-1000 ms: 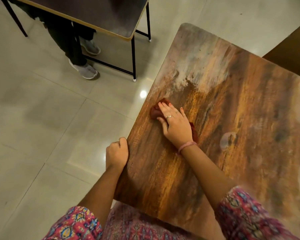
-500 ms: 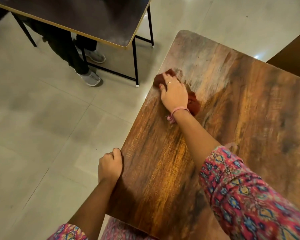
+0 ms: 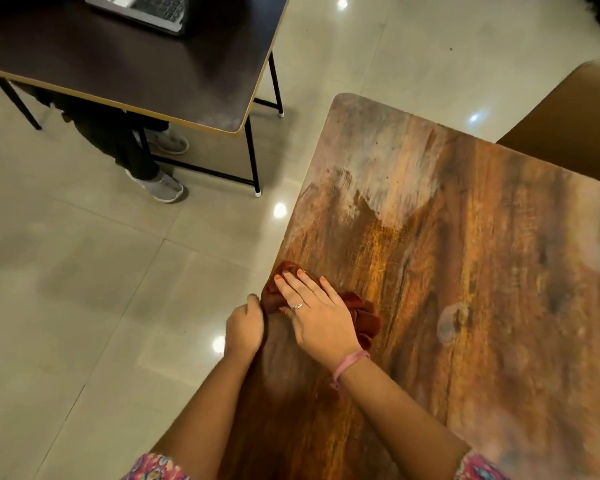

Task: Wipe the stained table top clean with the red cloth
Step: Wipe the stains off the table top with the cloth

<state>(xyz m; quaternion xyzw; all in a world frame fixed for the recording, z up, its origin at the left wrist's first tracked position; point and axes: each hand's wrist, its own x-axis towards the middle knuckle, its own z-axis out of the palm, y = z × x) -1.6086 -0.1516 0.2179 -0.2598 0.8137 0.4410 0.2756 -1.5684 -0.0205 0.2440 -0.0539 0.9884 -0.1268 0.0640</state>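
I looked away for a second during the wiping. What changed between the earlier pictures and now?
The right hand slid the red cloth forward along the table's left edge, then back toward the person, beside the left hand. Unchanged: the left hand grips the table edge, and pale haze covers the far corner.

Your two hands sit side by side, both arms reaching forward.

Your right hand lies palm down with its fingers straight and slightly spread, pressing flat on the cloth; a ring shows on one finger and a pink band wraps the wrist. Your left hand is curled into a loose fist, knuckles up, at the table edge just beside the right, thumb forward. Both forearms are bare, patterned sleeves at the elbows.
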